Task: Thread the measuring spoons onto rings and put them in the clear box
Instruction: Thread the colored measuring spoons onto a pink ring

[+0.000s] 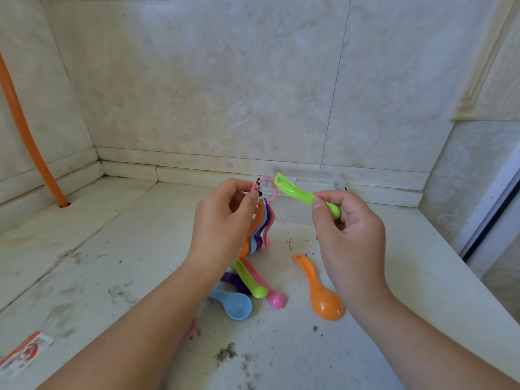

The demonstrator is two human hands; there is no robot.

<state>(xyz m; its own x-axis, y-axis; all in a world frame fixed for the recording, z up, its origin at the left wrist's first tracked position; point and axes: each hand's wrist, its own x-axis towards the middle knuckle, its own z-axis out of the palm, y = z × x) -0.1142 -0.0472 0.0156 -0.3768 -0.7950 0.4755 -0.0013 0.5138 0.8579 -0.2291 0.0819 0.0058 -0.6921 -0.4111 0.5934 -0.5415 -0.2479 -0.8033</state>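
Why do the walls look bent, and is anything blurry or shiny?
Head view: the wide lens bows the tiled wall lines and the orange pipe at the edges; light is soft, with faint shadows; the centre is sharp, including the lime-green plastic spoon; the clear plastic box is hard to see.

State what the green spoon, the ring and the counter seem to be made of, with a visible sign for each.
Green spoon: likely plastic, glossy, slightly translucent bright colour.
Ring: likely plastic, thin pink loop with a moulded clasp.
Counter: looks like pale stone or marble, matte, mottled, with seams and dirt specks.
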